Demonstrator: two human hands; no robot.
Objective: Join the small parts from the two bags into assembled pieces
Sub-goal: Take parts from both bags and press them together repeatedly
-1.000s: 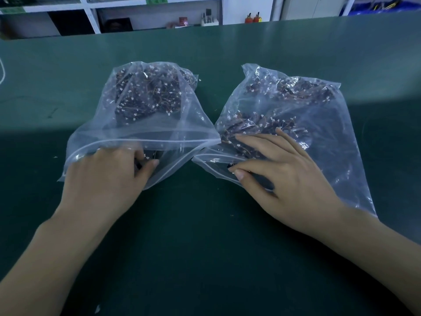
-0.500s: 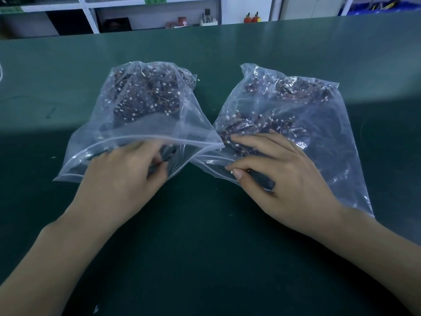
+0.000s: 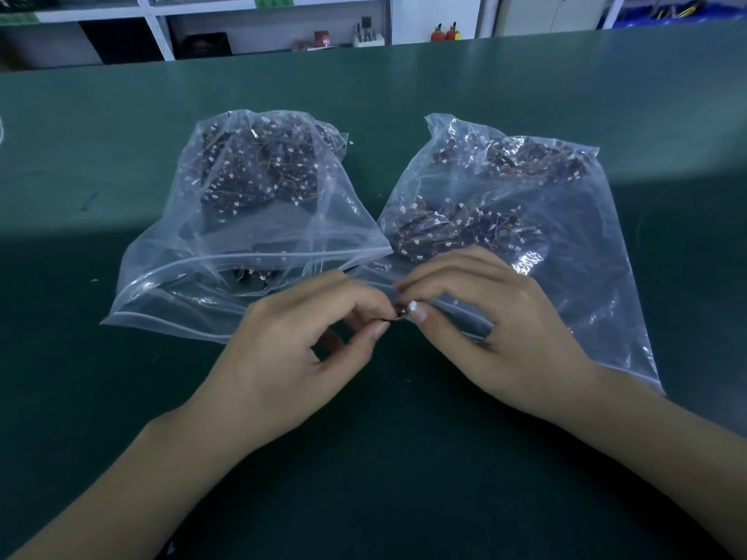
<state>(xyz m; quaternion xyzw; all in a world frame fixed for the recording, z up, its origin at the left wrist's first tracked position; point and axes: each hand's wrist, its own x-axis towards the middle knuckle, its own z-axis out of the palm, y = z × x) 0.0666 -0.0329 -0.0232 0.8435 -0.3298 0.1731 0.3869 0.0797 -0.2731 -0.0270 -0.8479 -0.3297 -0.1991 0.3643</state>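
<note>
Both hands have left the bags; left hand (image 3: 307, 349) and right hand (image 3: 481, 329) now pinch small parts (image 3: 404, 312) together, bags (image 3: 250, 244) just beyond.

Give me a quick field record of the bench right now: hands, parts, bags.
left hand: out of the bag, pinching a small part
right hand: out of the bag, pinching a small part
small parts: dark piece and white piece meeting between the fingertips; whether joined cannot be told
left bag: mouth open toward the person, full of parts
right bag: lying flat, parts inside
table: green mat
</note>
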